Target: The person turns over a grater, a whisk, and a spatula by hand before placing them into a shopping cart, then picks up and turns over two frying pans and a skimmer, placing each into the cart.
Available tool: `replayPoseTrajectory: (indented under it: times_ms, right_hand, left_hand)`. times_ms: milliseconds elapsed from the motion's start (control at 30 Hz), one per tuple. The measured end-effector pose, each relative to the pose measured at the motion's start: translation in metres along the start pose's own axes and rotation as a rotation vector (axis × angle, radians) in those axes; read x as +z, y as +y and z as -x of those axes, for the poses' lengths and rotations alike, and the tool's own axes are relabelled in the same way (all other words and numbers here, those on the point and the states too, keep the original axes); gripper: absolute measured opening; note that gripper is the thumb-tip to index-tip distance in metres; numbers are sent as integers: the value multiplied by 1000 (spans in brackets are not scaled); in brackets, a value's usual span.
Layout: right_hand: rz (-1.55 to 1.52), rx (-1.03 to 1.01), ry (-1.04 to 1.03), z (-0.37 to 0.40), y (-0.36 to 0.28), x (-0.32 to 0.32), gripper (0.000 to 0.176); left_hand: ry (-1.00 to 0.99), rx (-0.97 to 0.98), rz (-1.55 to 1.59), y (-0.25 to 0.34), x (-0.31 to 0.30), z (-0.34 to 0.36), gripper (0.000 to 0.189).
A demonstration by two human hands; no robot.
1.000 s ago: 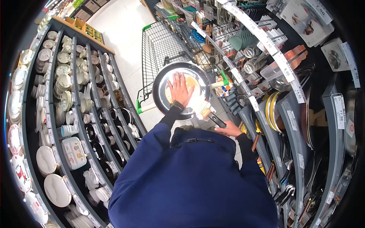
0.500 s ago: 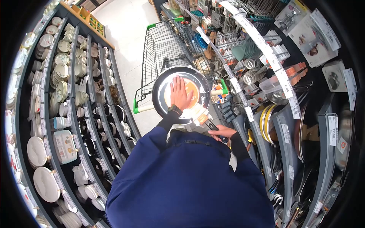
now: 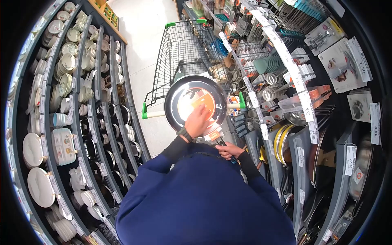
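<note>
A frying pan [image 3: 173, 107] with a dark rim and a shiny inside is held in front of me, over the handle of a shopping cart. An orange and white label [image 3: 206, 99] lies on its inner surface. My right hand [image 3: 229, 150] is wrapped round the pan's black handle, below a cardboard tag [image 3: 213, 131]. My left hand [image 3: 197, 121] is over the near part of the pan, fingers stretched toward the label and nothing held in them. Whether its fingertips touch the surface is hard to make out.
A wire shopping cart [image 3: 173, 53] with green corners stands just ahead. Shelves of plates and bowls [image 3: 67, 61] run along the left. On the right, racks hold kitchen utensils [image 3: 267, 65], and more pans [image 3: 281, 139] stand upright between dividers.
My left hand has slid back from the pan's middle toward its near edge. The right hand and handle have shifted slightly left, and the view has turned a little.
</note>
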State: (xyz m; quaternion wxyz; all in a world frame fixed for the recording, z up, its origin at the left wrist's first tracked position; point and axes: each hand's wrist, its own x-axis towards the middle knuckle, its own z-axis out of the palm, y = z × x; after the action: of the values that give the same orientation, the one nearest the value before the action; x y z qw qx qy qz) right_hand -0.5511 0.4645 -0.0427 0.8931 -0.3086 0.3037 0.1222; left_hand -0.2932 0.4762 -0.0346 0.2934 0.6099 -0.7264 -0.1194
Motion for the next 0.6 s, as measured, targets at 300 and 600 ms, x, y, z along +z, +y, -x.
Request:
replayPoseTrajectory:
  times_ms: [300, 600]
  right_hand:
    - [34, -23, 100, -2, 1, 5, 40]
    - [68, -51, 145, -5, 7, 7, 37]
  left_hand:
    - [-96, -401, -305, -35, -21, 11, 59]
    - [-95, -506, -265, -38, -5, 32, 80]
